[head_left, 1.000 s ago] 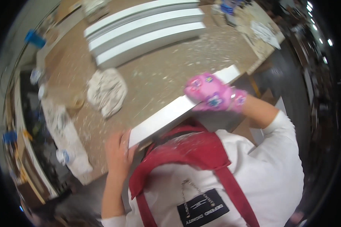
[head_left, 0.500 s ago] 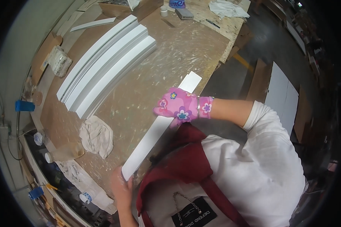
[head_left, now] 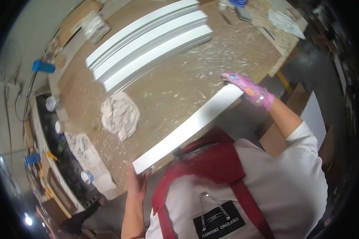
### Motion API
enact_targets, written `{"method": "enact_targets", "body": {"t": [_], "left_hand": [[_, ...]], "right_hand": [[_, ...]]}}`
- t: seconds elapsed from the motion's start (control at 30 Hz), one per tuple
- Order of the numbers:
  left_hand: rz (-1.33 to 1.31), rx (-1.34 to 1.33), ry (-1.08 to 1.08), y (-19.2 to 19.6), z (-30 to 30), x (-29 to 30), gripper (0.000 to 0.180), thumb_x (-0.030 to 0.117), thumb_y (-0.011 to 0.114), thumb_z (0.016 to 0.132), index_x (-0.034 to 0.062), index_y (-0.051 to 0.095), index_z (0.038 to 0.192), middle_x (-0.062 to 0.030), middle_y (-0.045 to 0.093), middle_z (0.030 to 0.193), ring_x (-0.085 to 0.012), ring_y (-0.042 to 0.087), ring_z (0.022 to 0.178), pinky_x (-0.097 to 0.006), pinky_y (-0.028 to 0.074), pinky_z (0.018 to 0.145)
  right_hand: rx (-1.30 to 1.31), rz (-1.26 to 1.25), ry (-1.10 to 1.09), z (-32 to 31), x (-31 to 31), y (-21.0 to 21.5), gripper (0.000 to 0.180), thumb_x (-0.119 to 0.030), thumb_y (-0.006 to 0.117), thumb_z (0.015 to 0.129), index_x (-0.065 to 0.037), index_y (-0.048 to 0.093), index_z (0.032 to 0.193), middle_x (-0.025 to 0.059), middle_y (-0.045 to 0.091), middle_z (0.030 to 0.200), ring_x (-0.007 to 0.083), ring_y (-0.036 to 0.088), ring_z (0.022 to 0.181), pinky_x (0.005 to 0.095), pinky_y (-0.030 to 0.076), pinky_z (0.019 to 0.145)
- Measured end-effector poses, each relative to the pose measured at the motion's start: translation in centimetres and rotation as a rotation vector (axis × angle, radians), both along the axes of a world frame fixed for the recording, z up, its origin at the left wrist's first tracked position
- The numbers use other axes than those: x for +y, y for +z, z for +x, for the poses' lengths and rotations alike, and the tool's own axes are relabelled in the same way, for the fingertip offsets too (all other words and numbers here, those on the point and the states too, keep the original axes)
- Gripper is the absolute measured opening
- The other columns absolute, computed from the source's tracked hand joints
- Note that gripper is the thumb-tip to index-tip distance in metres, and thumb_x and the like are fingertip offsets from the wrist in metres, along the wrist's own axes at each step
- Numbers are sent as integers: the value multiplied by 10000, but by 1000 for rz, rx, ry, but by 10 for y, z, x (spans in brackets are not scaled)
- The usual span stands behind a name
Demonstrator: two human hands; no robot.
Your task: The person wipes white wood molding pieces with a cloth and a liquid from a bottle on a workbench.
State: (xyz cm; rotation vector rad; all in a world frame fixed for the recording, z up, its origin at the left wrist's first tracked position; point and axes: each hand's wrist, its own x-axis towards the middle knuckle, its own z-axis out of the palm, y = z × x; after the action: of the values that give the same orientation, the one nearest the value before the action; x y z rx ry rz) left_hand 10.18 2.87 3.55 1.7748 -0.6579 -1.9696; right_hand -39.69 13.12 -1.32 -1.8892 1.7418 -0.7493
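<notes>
I am holding the white strip (head_left: 187,129) endwise between left hand (head_left: 137,185) and gloved right hand (head_left: 245,87), at the surface (head_left: 167,97)'s near edge.

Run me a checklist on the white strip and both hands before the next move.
1. Right hand at the strip's upper-right end: ok, in contact with the white strip.
2. Left hand at the lower-left end: ok, in contact there.
3. Both hands gloved: not ok; the right wears a pink flowered glove, the left looks bare.
4. Crumpled cloth away from the strip: ok, it lies apart on the table.
5. Long white pieces away from the strip: ok, they lie beyond it, near the table's far side.
6. Strip's underside clean: cannot tell, hidden.
</notes>
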Motion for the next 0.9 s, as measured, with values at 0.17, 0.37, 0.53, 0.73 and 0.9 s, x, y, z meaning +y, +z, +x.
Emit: {"method": "enact_targets", "body": {"t": [0.17, 0.37, 0.53, 0.73, 0.9], "left_hand": [[31, -30, 81, -3, 1, 2, 525, 512, 436, 963, 134, 434, 1328, -33, 484, 1313, -212, 441, 1220, -387, 403, 975], [48, 182, 47, -3, 14, 2, 542, 486, 365, 991, 94, 386, 1365, -64, 428, 1376, -226, 414, 1271, -385, 423, 992], [54, 136, 11, -10, 24, 3, 541, 452, 341, 1007, 85, 335, 1403, -50, 389, 1433, -220, 377, 1318, -376, 384, 1016], [-413, 112, 126, 11, 51, -39, 595, 345, 419, 998, 50, 209, 1470, -103, 328, 1494, -229, 367, 1327, -358, 369, 1016], [-698, 90, -10, 51, -7, -75, 449, 246, 523, 951, 54, 434, 1347, -89, 496, 1344, -171, 526, 1153, -274, 429, 901]], "right_hand": [[-297, 255, -94, 8, 4, 14, 625, -62, 562, 838, -67, 357, 1428, 133, 357, 1474, 274, 330, 1370, 375, 259, 1133], [-505, 437, -92, 3, 0, 9, 1009, 161, 704, 565, -97, 303, 1455, 132, 307, 1498, 294, 332, 1369, 364, 298, 1116], [-459, 461, -15, -14, -14, 26, 693, -453, 480, 926, -57, 280, 1459, 127, 342, 1478, 263, 350, 1350, 377, 298, 1093], [-12, 264, -21, 86, -151, 109, 742, -532, 492, 904, -33, 329, 1427, 195, 405, 1420, 302, 393, 1318, 401, 325, 1097], [184, -373, 503, 270, -260, 39, 748, -430, 630, 817, -74, 352, 1414, 204, 454, 1346, 351, 407, 1279, 470, 350, 1042]]}}
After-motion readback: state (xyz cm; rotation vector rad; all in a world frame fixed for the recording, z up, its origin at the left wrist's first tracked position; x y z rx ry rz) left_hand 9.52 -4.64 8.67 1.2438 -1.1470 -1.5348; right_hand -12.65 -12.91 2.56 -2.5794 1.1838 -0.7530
